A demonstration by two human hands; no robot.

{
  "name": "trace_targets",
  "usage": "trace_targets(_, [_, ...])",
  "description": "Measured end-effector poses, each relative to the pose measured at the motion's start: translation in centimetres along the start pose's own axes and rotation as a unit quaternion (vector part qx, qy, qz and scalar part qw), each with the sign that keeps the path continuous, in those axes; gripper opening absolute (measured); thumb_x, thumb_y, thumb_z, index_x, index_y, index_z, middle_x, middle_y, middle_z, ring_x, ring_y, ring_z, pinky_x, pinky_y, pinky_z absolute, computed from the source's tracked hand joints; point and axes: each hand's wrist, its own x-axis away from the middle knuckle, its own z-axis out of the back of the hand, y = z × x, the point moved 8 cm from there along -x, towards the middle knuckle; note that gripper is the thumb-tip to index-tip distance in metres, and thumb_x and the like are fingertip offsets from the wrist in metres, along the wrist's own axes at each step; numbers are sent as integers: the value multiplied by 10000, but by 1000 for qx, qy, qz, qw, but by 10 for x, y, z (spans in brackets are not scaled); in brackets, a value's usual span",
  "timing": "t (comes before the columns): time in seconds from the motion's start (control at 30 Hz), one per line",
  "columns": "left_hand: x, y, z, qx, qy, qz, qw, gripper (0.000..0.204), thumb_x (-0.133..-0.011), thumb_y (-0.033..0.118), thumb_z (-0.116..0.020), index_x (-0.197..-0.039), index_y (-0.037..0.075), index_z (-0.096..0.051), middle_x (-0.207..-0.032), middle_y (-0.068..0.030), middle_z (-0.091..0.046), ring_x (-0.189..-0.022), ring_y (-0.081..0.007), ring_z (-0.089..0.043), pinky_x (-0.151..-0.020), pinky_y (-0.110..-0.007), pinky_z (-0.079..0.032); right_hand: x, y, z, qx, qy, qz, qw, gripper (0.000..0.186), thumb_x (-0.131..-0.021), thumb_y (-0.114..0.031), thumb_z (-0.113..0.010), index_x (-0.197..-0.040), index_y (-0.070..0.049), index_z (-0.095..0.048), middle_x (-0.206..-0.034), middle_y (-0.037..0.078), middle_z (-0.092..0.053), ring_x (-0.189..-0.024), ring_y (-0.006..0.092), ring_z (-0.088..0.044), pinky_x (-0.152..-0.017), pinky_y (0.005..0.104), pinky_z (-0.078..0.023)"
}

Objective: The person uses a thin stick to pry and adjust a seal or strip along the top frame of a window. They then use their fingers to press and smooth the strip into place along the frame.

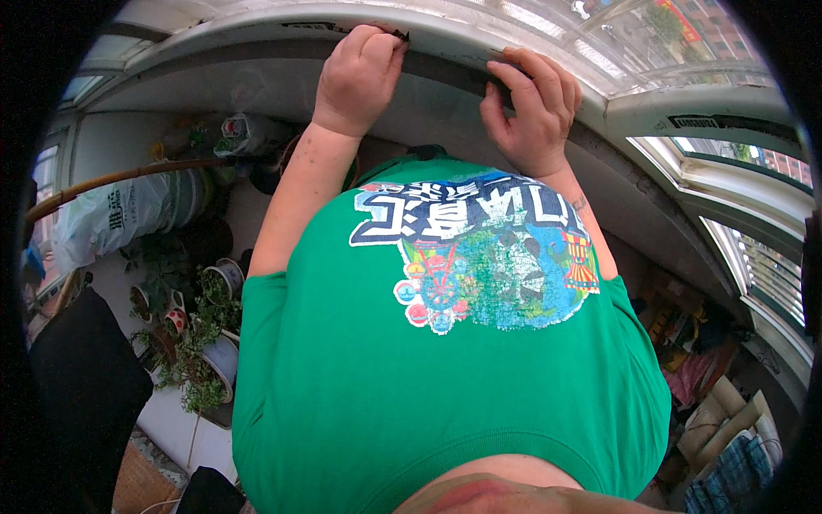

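Note:
My left hand (358, 81) is closed in a pinch at the white window frame (449, 38). A small dark strip (401, 35) shows at its fingertips, lying against the frame. Farther right, my right hand (539, 103) rests at the lower edge of the same frame. Its fingers are bent and spread, the thumb stands apart from them, and I see nothing held between them. Dark grime runs along the frame between both hands. A dark label (308, 26) is stuck on the frame just left of my left hand.
Window glass (616, 38) lies beyond the frame, with open window panels (728, 167) at the right. Potted plants (201, 368), a white plastic bag (107, 218) and a curved brown pole (128, 176) are at the left. Folded cardboard (728, 420) and cloth (732, 480) lie lower right.

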Motion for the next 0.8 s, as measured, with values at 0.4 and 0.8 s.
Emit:
trace_targets(0.4, [-1, 5, -7, -25, -9, 41, 999, 130, -818, 51, -681, -921, 47, -602, -891, -123, -597, -788, -323, -616, -702, -375, -531, -1, 0, 1, 3, 6, -3, 1000, 267, -740, -153, -711, -1006, -169, -693, -1146, -22, -626, -1083, 185, -555, -941, 338, -372])
trace_targets(0.8, [0, 3, -2, -1, -14, 25, 1000, 126, -821, 33, -678, -917, 40, -598, -895, -127, -593, -803, -329, -613, -713, -376, -527, -1, -1, 0, 0, 7, 4, 1000, 276, -732, -140, -716, -1006, -167, -692, -1161, -16, -626, -1081, 186, -563, -935, 340, -384])
